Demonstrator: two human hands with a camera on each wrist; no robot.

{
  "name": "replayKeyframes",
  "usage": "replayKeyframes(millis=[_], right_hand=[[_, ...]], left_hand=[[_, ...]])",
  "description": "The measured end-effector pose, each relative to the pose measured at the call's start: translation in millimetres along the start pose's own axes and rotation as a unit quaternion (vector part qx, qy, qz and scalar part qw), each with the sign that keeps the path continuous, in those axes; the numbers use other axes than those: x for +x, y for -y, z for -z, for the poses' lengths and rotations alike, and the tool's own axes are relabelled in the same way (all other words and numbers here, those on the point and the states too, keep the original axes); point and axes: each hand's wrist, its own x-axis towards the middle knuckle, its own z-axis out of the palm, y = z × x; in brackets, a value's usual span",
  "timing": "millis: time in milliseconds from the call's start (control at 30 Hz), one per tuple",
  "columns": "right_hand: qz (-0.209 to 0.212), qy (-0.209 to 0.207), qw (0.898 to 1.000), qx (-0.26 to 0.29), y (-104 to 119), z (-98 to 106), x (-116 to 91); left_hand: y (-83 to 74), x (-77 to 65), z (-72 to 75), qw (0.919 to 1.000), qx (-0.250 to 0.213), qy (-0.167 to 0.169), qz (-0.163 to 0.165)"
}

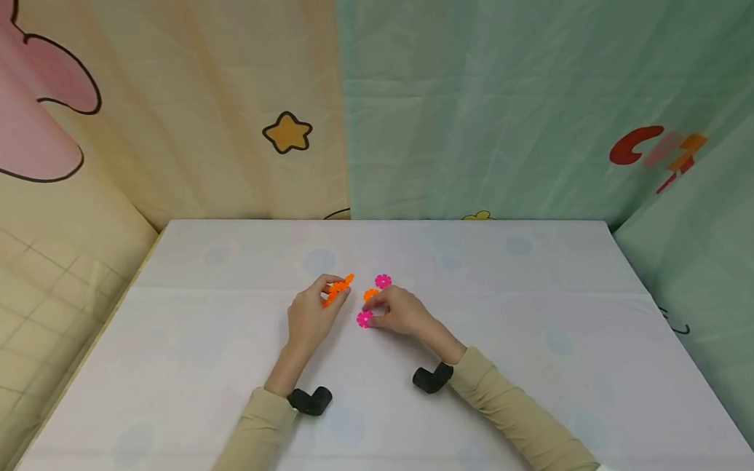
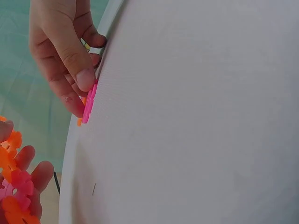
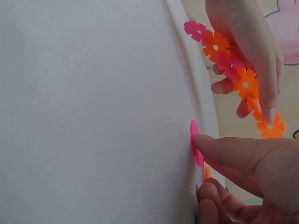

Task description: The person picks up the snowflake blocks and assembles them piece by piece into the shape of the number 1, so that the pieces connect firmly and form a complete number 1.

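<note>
My left hand (image 1: 309,319) grips a chain of linked flower-shaped plastic discs (image 3: 246,84), orange and pink by turns along much of it. Its thumb lies over the orange end, and the pink end sticks out free in the right wrist view. To the right, my right hand (image 1: 407,313) pinches a single pink flower disc (image 1: 365,319) between thumb and finger, low over the tabletop. That disc shows nearly edge-on in the left wrist view. Just beyond these fingers lie a loose orange flower disc (image 1: 371,293) and another pink disc (image 1: 383,281).
A white cloth with faint spots covers the table (image 1: 533,400). Printed curtains, one cream (image 1: 211,116) and one green (image 1: 505,95), hang along its far edge and sides. A black wrist mount (image 1: 310,401) sits on the left wrist, and a matching mount (image 1: 433,378) on the right.
</note>
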Motion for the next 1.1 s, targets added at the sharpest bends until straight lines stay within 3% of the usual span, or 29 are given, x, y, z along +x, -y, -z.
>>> replayKeyframes(millis=[467, 833, 1100], right_hand=[[0.009, 0.007, 1.000, 0.019, -1, 2, -6], [0.027, 0.020, 0.999, 0.030, -7, 7, -14], [0.019, -0.017, 0.998, 0.065, -14, 12, -20]], left_hand=[[-4.6, -1.2, -2.1, 0.9999, -0.003, 0.012, -0.004], [-8.0, -3.2, -8.5, 0.9992, -0.017, 0.021, -0.030], [-11.5, -4.8, -12.6, 0.9984, -0.026, 0.028, -0.042]])
